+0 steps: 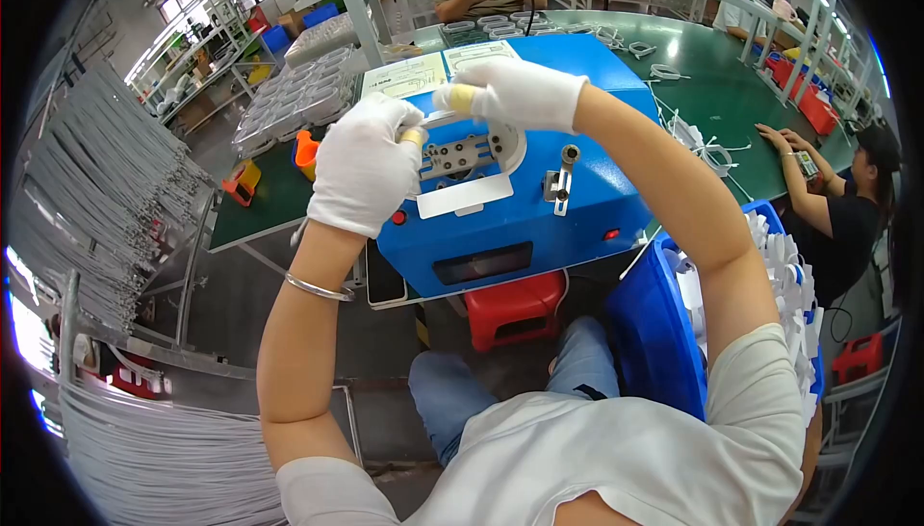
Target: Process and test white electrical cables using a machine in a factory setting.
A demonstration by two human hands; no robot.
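My left hand [361,165], in a white glove with pale yellow tape on a fingertip, is closed at the left of a metal fixture [460,157] on a blue bench machine [568,64]. My right hand [525,95], gloved and taped the same way, reaches across above that fixture with its fingers pinched together. A short white piece shows between the hands, but the fingers hide most of it, so what each one holds is unclear. Below the fixture sits a white plate [466,197]. A metal bracket with a round knob [568,165] stands to its right.
Bundles of grey-white cables [106,170] hang at the left. Clear trays [298,98] and an orange tape dispenser [306,153] stand left of the machine. A blue bin [654,324] of white pieces is by my right arm. A red stool [517,309] stands beneath. Co-workers sit across and right.
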